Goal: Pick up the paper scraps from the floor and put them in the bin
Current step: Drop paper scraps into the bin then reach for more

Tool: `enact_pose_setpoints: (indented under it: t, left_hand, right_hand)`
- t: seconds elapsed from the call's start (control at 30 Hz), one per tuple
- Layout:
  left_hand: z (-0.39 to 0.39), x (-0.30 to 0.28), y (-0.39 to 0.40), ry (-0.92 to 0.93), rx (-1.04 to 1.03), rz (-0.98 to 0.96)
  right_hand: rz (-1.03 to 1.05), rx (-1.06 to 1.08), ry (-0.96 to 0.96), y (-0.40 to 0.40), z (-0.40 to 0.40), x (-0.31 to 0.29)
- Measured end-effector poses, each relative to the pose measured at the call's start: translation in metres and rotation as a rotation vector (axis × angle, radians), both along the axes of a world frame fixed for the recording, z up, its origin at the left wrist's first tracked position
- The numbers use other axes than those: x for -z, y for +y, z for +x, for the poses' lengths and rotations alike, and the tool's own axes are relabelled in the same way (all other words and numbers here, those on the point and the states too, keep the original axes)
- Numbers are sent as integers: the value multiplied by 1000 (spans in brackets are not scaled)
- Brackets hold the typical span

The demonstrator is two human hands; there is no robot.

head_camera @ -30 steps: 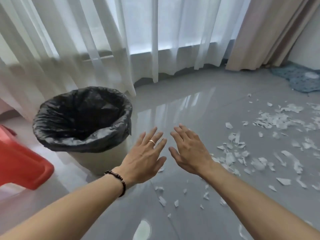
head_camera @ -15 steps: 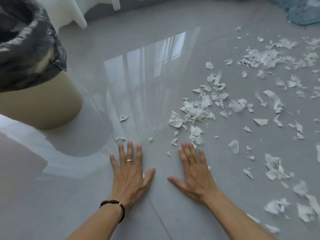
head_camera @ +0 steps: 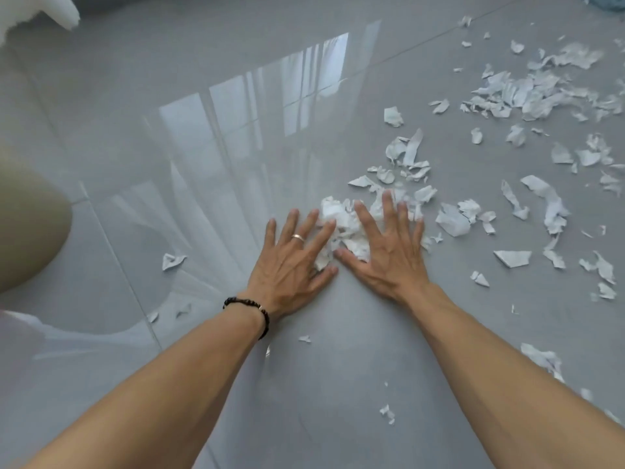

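two flat hands, left hand [head_camera: 293, 262] & right hand [head_camera: 389, 252], on paper scraps [head_camera: 341, 225]; maybe unprinted.

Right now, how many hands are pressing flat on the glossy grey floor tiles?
2. The left hand, with a ring and a black bead bracelet, and the right hand lie side by side, a pile of white paper scraps bunched between them.

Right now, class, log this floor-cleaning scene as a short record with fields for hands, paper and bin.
left hand: left hand, open, flat, palm down beside the pile
right hand: right hand, open, fingers spread over the pile
gathered paper: small heap of torn white paper scraps between both hands
loose paper: scattered white scraps to the right
bin: beige bin wall at left edge
floor: glossy grey tiled floor
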State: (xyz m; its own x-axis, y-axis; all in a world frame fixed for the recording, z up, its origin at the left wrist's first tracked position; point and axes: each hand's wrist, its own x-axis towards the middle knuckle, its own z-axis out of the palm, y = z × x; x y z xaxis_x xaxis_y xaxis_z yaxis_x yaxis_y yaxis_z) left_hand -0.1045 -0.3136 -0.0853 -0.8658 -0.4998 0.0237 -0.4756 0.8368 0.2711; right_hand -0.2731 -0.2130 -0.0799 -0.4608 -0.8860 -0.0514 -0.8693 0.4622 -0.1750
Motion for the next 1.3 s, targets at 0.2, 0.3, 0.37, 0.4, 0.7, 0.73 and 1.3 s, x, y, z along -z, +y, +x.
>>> enact_pose_setpoints:
  t: [0.2, 0.3, 0.37, 0.4, 0.7, 0.73, 1.3]
  left_hand:
    - [-15, -3, 7, 289, 0, -200]
    - [-13, -6, 9, 239, -41, -136]
    - [-8, -10, 13, 202, -55, -54]
    - [-5, -12, 15, 191, -54, -27]
    - [37, -98, 14, 454, -466, 492]
    - [41, -115, 7, 494, -529, 545]
    - [237, -331, -177, 891, -863, 545]
  right_hand:
    - [-301, -56, 140, -14, 7, -1]
    - [-251, -67, 111, -8, 15, -4]
    - [-208, -55, 39, -3, 20, -8]
    - [-189, -40, -16, 0, 23, -13]
    - [-300, 202, -531, 0, 67, -100]
    - [-329, 206, -550, -7, 74, -117]
    - [-559, -81, -773, -224, 264, -327]
